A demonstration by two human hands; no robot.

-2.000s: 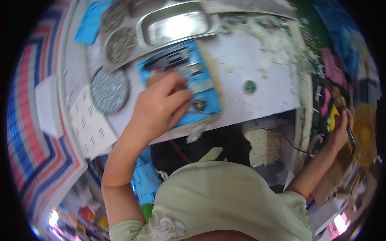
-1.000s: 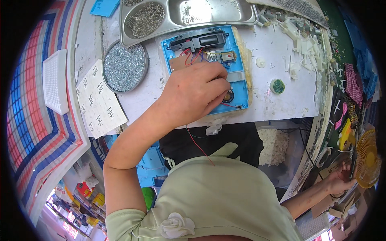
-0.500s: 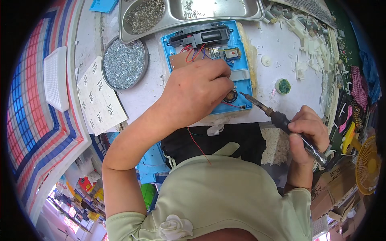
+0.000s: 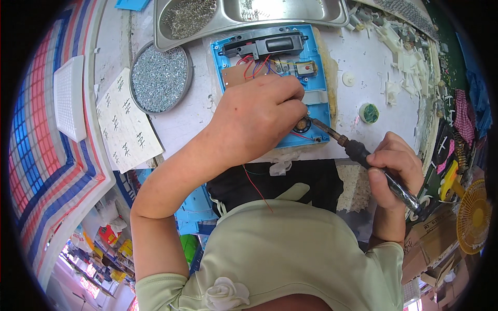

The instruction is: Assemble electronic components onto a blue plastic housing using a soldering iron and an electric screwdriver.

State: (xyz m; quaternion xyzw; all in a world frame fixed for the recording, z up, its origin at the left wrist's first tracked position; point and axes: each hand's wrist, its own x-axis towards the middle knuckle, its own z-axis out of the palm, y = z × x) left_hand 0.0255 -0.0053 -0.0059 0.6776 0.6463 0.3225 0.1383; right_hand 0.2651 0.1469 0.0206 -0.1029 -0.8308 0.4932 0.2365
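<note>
My right hand (image 4: 397, 168) grips a soldering iron (image 4: 357, 151) by its dark handle. Its tip points left to the round speaker (image 4: 302, 126) in a blue plastic housing (image 4: 322, 108); whether it touches cannot be told. My left hand (image 4: 257, 119) lies across the housing with fingers pinched beside the speaker, hiding what they hold. Below that hand a thin red wire (image 4: 252, 182) hangs toward my lap. At the housing's far end sits a black plastic part (image 4: 280, 45). Coloured wires run near a brown board (image 4: 236, 75), partly covered by my hand.
A round dish of small screws (image 4: 161, 80) stands left of the housing, beside a handwritten sheet (image 4: 127, 124). Behind is a metal tray (image 4: 220, 28) with springs. At right lie a small green-filled round container (image 4: 369, 113), a white disc (image 4: 348, 79) and loose white plastic parts (image 4: 404, 65).
The soldering iron's tip has come slightly left to the speaker, with my right hand following a little. My left hand keeps its pinch. The whole table view has shifted slightly.
</note>
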